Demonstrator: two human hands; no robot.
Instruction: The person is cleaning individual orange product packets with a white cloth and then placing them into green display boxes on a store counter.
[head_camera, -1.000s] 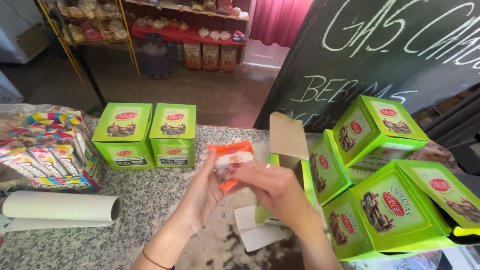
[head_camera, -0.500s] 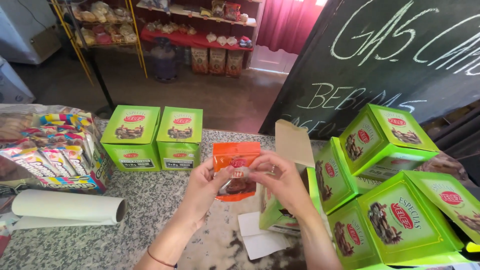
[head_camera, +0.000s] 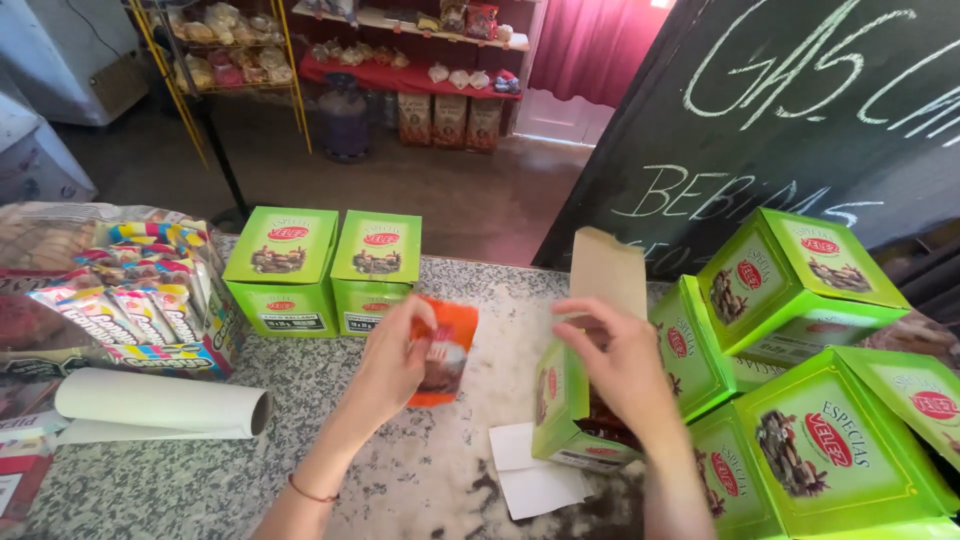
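Speckled grey stone counter (head_camera: 330, 420), shop floor and stocked shelves beyond its far edge, a chalkboard (head_camera: 800, 130) leaning at the right. Left hand (head_camera: 390, 365) pinches an orange sachet (head_camera: 445, 350) between thumb and fingers, held just above the counter near its middle; the sachet's long axis runs roughly upright, top tilted slightly toward the far edge, printed face toward the camera. Right hand (head_camera: 620, 360) reaches with fingers loosely curled into an open green carton (head_camera: 565, 405), whose brown inner flap (head_camera: 608, 272) stands raised; dark reddish packets show inside, count unclear. White paper slips (head_camera: 535, 480) lie on the counter touching that carton's near side. Two shut green cartons (head_camera: 325, 270) stand side by side toward the far edge, left of the sachet. More green cartons (head_camera: 800, 400) are piled at the right edge. At the left edge, a display box of colourful candy packets (head_camera: 150, 300), with a roll of white paper (head_camera: 160, 405) lying in front.
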